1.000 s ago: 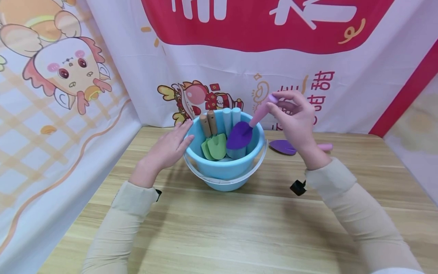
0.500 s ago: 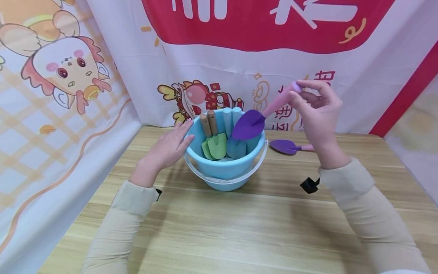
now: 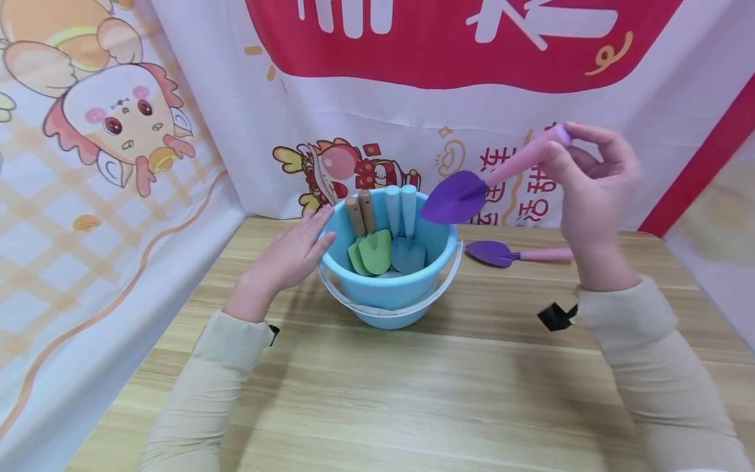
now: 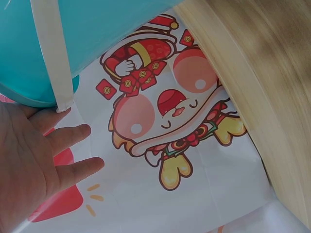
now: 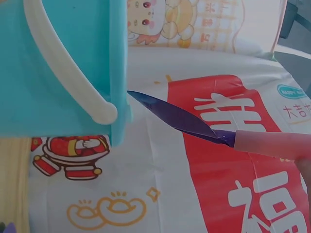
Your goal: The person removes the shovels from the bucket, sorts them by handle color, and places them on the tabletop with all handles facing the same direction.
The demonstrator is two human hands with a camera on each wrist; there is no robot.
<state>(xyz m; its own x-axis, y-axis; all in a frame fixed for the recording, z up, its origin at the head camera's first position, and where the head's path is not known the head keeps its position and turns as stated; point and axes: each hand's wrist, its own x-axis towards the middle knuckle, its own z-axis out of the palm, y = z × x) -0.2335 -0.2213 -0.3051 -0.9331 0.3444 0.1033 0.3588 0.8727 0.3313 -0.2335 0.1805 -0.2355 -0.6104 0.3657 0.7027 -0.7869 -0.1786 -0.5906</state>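
Note:
In the head view a light blue bucket (image 3: 386,288) stands on the table with its white handle (image 3: 436,295) hanging down in front. My left hand (image 3: 291,252) rests on the bucket's left rim, fingers straight; the left wrist view shows them spread beside the rim. My right hand (image 3: 601,190) pinches the end of the pink handle of a purple trowel (image 3: 457,196). That trowel's blade is up over the bucket's right rim, apart from it in the right wrist view. Inside the bucket lean green trowels (image 3: 374,252) with brown handles and blue trowels (image 3: 408,252) with pale blue handles.
A second purple trowel (image 3: 492,253) with a pink handle lies on the wooden table (image 3: 377,387), right of the bucket. Behind hangs a white printed cloth (image 3: 236,131) with a red panel; another printed cloth (image 3: 35,262) covers the left side.
My right hand has moved right and slightly up with the purple trowel, lifting its blade from inside the bucket to above the right rim. The left hand stays on the rim.

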